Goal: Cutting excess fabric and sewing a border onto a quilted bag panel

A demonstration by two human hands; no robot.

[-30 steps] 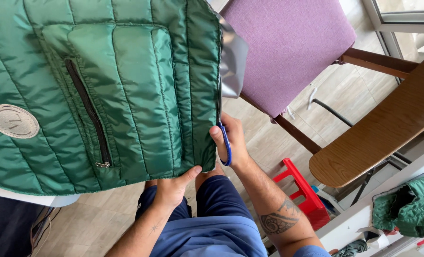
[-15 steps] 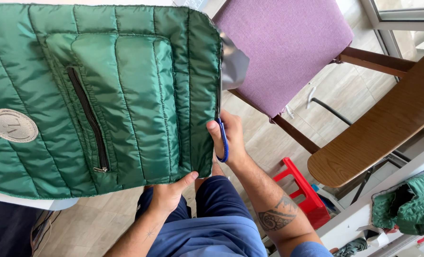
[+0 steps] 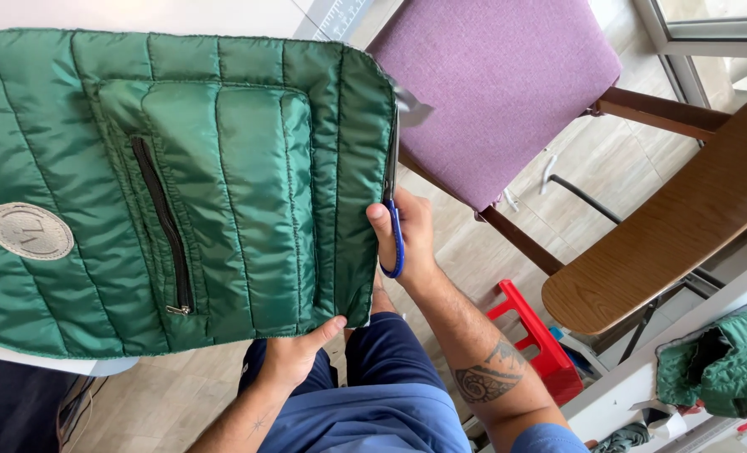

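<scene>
Nearest the camera: blue shorts and knees, seen from above.

Left hand is at the bottom edge of the green quilted panel. Fingers are clamped on the lower right corner, thumb on the front face, other fingers hidden behind the fabric.

Right hand is just right of the panel's right edge, with a tattoo on the forearm. Fingers are closed through the blue handles of a pair of scissors. Blades point up along the panel's right edge, touching or very close to it. Can't tell how far the blades are open; they're edge-on.

The panel is held up flat in front of the body, filling the left half of the view. It has vertical quilting, a raised pocket section in the middle with a dark zipper running slightly tilted, puller at the lower end. A round grey patch sits at the left. A bit of grey lining sticks out at the upper right corner.

Below right, on the floor: a red plastic stool.

Further out: a chair with a purple cushion and wooden frame, then a curved wooden seat to the right.

Far right: a white worktop with a bundle of green quilted fabric lying on it.
</scene>
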